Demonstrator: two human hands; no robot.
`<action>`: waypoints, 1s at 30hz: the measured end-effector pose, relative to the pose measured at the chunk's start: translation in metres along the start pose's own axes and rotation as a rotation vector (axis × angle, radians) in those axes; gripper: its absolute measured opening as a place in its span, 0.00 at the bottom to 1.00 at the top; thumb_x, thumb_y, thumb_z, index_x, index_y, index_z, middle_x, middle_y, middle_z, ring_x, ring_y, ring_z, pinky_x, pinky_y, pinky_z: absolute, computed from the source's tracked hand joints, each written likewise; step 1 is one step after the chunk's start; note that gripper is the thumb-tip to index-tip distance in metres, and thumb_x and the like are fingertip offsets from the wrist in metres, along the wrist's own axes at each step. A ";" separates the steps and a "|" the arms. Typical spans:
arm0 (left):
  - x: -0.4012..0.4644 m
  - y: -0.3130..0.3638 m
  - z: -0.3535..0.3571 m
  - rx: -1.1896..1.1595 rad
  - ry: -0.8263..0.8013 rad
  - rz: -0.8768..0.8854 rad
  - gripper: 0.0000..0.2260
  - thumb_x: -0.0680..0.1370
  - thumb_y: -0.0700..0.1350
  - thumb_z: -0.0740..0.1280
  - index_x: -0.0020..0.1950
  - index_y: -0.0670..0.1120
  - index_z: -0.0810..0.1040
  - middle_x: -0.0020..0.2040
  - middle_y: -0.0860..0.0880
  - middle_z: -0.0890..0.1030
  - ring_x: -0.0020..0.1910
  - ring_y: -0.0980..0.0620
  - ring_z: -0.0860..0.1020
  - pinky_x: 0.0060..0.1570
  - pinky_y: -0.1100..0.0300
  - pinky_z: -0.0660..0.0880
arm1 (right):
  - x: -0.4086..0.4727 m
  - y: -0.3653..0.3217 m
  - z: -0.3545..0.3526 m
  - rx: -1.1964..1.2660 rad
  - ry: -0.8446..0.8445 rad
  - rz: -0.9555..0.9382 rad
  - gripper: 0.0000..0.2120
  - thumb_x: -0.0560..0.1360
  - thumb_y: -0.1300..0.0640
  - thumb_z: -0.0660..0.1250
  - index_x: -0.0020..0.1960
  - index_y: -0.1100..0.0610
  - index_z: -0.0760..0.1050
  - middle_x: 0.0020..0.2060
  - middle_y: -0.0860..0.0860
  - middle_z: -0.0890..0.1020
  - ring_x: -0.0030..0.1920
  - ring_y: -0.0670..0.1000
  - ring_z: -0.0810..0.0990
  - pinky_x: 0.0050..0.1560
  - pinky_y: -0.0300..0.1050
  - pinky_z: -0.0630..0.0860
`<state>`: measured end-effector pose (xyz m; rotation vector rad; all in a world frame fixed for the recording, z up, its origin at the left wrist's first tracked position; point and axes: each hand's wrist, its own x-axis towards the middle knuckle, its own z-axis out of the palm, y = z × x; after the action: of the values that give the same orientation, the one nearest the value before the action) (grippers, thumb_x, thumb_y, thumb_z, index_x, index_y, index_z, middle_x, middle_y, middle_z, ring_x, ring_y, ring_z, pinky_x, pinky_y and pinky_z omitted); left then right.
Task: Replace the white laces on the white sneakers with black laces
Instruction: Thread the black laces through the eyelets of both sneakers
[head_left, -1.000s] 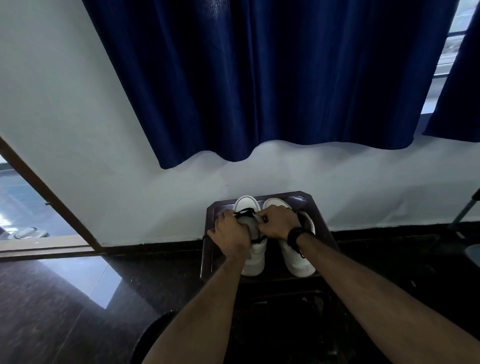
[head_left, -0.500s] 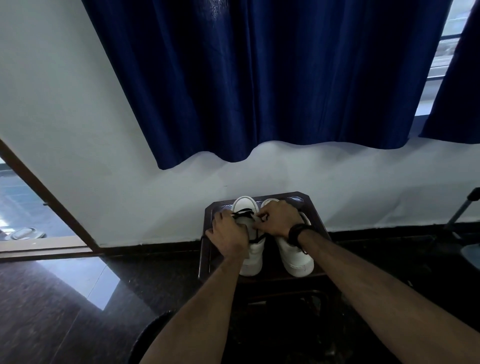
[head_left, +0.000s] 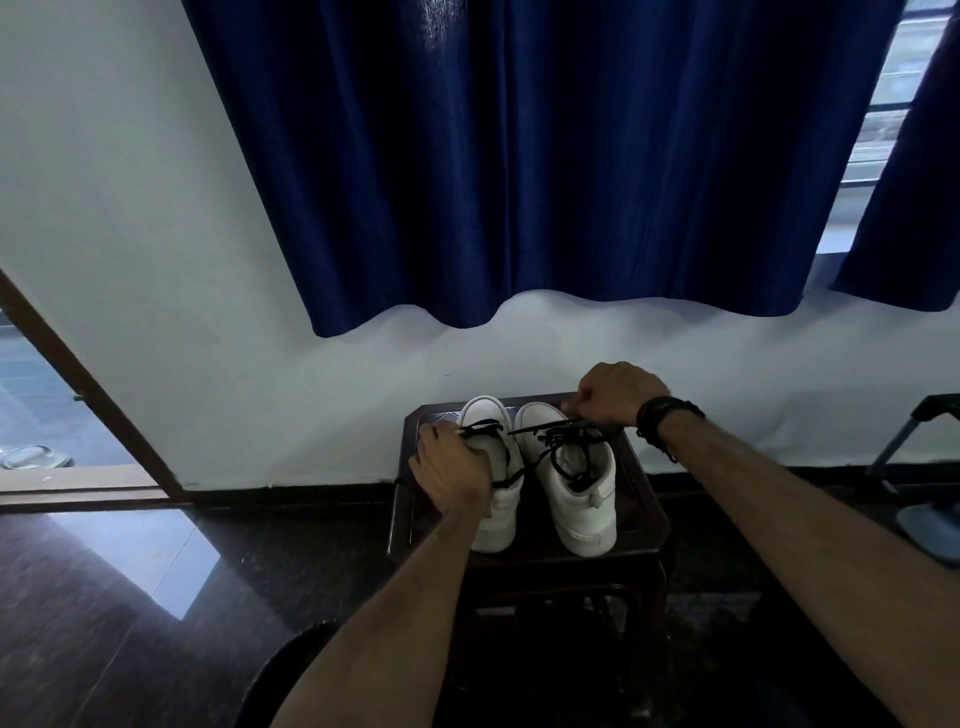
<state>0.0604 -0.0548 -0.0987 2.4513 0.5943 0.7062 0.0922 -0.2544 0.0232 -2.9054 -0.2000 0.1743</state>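
Two white sneakers stand side by side on a small dark stool (head_left: 644, 525), toes toward the wall. My left hand (head_left: 451, 470) grips the top of the left sneaker (head_left: 500, 525) over its tongue. A black lace (head_left: 535, 429) runs taut from that shoe to my right hand (head_left: 615, 396), which pinches its end above the far right of the stool. The right sneaker (head_left: 582, 499) carries loosely threaded black laces (head_left: 563, 457). No white laces are in sight.
The stool stands against a white wall under a dark blue curtain (head_left: 519, 156). The glossy dark floor (head_left: 104, 597) lies to the left, beside an open doorway (head_left: 31, 415). A dark round object (head_left: 291, 675) sits below my left forearm, and a metal frame (head_left: 914, 447) stands at the right.
My right hand has moved up and to the right, away from the left shoe, drawing the black lace taut. My left hand has stayed on the left sneaker.
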 end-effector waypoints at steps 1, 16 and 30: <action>0.000 0.001 -0.002 -0.017 0.000 -0.020 0.13 0.65 0.41 0.66 0.49 0.44 0.78 0.51 0.44 0.77 0.48 0.40 0.78 0.46 0.50 0.69 | -0.003 -0.001 0.003 -0.078 0.036 0.034 0.20 0.73 0.35 0.64 0.51 0.51 0.80 0.50 0.51 0.82 0.54 0.53 0.78 0.60 0.51 0.70; 0.036 -0.028 -0.033 -0.548 -0.488 -0.095 0.05 0.71 0.38 0.73 0.44 0.45 0.86 0.39 0.49 0.84 0.40 0.55 0.79 0.46 0.59 0.75 | 0.004 -0.062 0.103 -0.114 0.199 -0.245 0.20 0.75 0.54 0.60 0.67 0.47 0.73 0.60 0.53 0.78 0.62 0.57 0.72 0.62 0.53 0.64; 0.044 -0.041 -0.038 -0.837 -0.667 -0.250 0.10 0.73 0.42 0.75 0.50 0.37 0.84 0.33 0.53 0.83 0.31 0.64 0.77 0.32 0.73 0.71 | 0.006 -0.058 0.108 0.219 0.247 -0.097 0.12 0.74 0.60 0.60 0.56 0.56 0.75 0.52 0.58 0.82 0.54 0.61 0.79 0.54 0.52 0.75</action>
<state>0.0613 0.0142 -0.0788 1.6272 0.2442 -0.0180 0.0768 -0.1747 -0.0687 -2.6606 -0.2599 -0.1687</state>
